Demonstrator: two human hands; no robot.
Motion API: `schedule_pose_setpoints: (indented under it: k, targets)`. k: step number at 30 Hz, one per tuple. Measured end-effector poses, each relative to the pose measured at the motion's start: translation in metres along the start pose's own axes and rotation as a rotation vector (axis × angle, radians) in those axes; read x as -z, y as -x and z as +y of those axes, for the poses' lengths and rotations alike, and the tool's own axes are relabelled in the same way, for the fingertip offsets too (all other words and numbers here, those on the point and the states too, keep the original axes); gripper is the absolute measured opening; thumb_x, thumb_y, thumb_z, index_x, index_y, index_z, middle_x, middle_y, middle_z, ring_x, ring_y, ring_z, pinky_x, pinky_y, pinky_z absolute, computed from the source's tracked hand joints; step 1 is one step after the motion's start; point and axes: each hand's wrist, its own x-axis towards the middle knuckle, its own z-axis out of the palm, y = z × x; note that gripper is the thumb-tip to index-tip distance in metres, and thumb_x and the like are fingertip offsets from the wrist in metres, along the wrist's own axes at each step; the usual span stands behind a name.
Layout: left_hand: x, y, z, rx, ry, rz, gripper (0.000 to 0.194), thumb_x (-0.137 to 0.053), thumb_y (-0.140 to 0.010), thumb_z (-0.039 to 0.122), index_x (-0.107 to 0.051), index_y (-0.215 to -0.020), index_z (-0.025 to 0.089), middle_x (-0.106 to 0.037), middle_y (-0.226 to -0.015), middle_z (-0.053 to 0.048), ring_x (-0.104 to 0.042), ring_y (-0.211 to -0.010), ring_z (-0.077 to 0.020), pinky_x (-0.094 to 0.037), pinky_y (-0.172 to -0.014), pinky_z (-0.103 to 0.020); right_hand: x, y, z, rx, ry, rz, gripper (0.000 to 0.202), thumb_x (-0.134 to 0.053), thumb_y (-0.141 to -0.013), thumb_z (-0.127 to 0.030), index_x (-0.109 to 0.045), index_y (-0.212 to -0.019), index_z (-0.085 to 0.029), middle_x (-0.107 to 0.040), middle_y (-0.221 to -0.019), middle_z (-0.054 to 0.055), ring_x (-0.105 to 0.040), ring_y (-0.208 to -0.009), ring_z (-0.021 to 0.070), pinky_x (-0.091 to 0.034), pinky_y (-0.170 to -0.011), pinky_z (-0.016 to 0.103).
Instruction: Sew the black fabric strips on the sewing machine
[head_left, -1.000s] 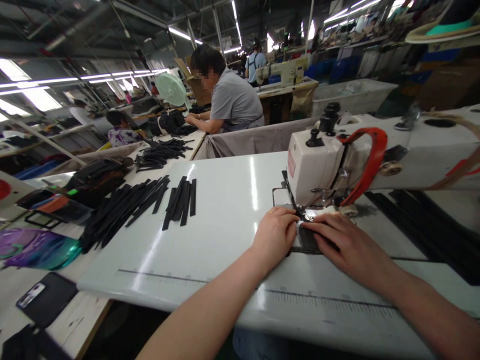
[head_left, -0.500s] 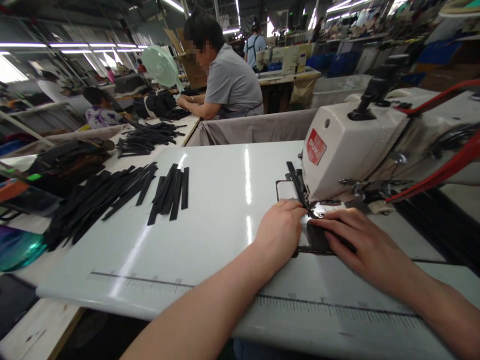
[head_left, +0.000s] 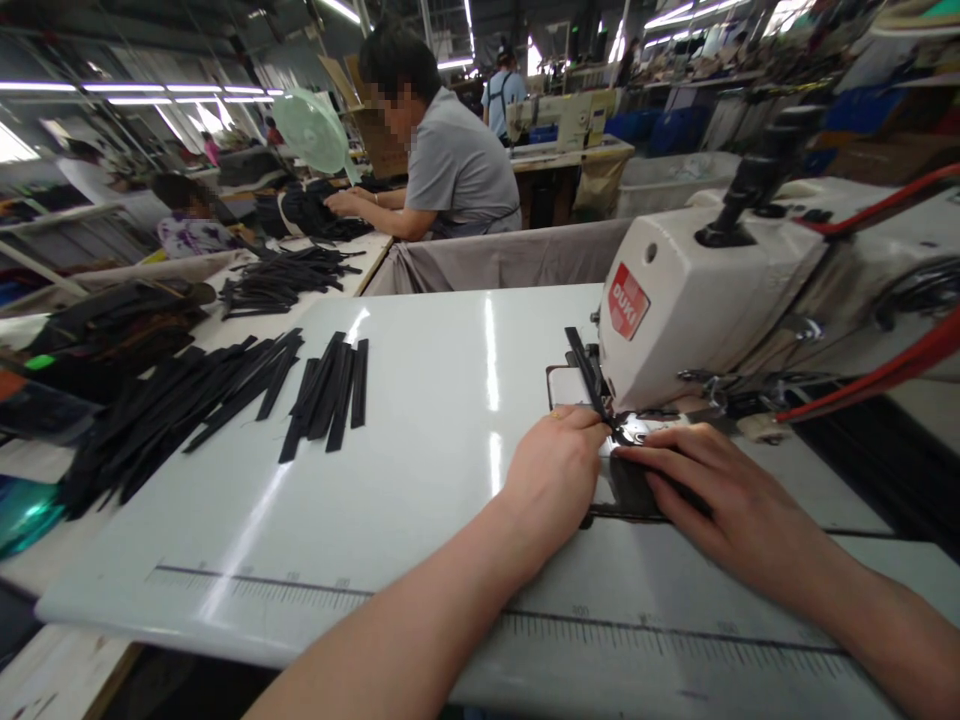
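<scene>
A white sewing machine [head_left: 675, 300] with a red label stands at the right of the pale table. Beneath its needle area lies a black strip [head_left: 584, 368], its far end sticking out behind. My left hand [head_left: 559, 460] presses its closed fingertips on the strip, just left of the presser foot. My right hand [head_left: 701, 475] rests at the right of the foot, its fingertips on dark fabric [head_left: 636, 486] over the plate. Whether the strip and this fabric are one piece I cannot tell.
Black strips lie in a small group [head_left: 327, 392] and a larger pile [head_left: 172, 405] on the left. Another person [head_left: 461, 160] sits beyond the table's far edge. A green fan [head_left: 311, 130] stands behind. A printed ruler runs along the near edge.
The whole view has shifted slightly, with the left-hand strips now further left. Both hands stay beside the presser foot in nearly the same pose. The seated person's hands have moved a little left.
</scene>
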Motion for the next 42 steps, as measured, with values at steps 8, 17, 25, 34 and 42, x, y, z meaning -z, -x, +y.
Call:
schedule_pose_setpoints:
  k: [8,17,25,34,42]
  targets:
    - [0.002,0.002,0.002,-0.025,-0.005,0.009,0.028,-0.044,-0.089,0.002,-0.068,-0.100,0.013,-0.069,-0.103,-0.008,-0.062,-0.101,-0.0223,-0.052,-0.096,-0.035,-0.001,0.002,0.000,0.031,0.022,0.023,0.026,-0.046,-0.095,-0.019,-0.062,-0.116,-0.020,-0.065,-0.111,0.010,-0.064,-0.100,0.0251,-0.055,-0.085,0.042]
    - [-0.014,-0.006,-0.017,0.159,0.071,0.241,0.023,-0.050,-0.090,0.005,-0.067,-0.099,0.018,-0.066,-0.110,-0.007,-0.058,-0.110,-0.0223,-0.050,-0.098,-0.040,-0.001,0.003,0.000,0.026,0.031,0.006,0.027,-0.045,-0.095,-0.016,-0.063,-0.115,-0.020,-0.065,-0.109,0.010,-0.063,-0.096,0.0251,-0.055,-0.084,0.045]
    - [0.034,-0.030,-0.031,-0.003,-0.229,-0.196,0.011,-0.072,-0.083,0.023,-0.068,-0.091,0.019,-0.063,-0.112,-0.009,-0.050,-0.118,-0.0299,-0.040,-0.104,-0.046,0.005,0.004,-0.009,0.002,-0.125,0.004,0.028,-0.045,-0.093,-0.014,-0.067,-0.110,-0.021,-0.065,-0.105,0.009,-0.061,-0.097,0.0264,-0.051,-0.087,0.047]
    - [0.050,0.021,0.029,0.394,1.072,-0.562,0.036,-0.050,-0.094,0.053,-0.047,-0.096,0.018,-0.064,-0.065,0.000,-0.051,-0.041,-0.0091,-0.039,-0.041,-0.019,0.025,-0.001,-0.034,-0.474,-1.122,-0.258,0.025,-0.057,-0.092,-0.044,-0.061,-0.095,-0.020,-0.067,-0.082,0.003,-0.061,-0.068,0.0150,-0.048,-0.059,0.026]
    - [0.039,0.025,0.044,0.383,1.296,-0.542,0.032,-0.056,-0.093,0.047,-0.048,-0.094,0.017,-0.061,-0.060,0.003,-0.049,-0.037,-0.0059,-0.039,-0.038,-0.015,0.028,0.003,-0.034,-0.473,-1.282,-0.250,0.028,-0.056,-0.093,-0.047,-0.052,-0.084,-0.020,-0.059,-0.074,-0.001,-0.055,-0.066,0.0121,-0.044,-0.061,0.025]
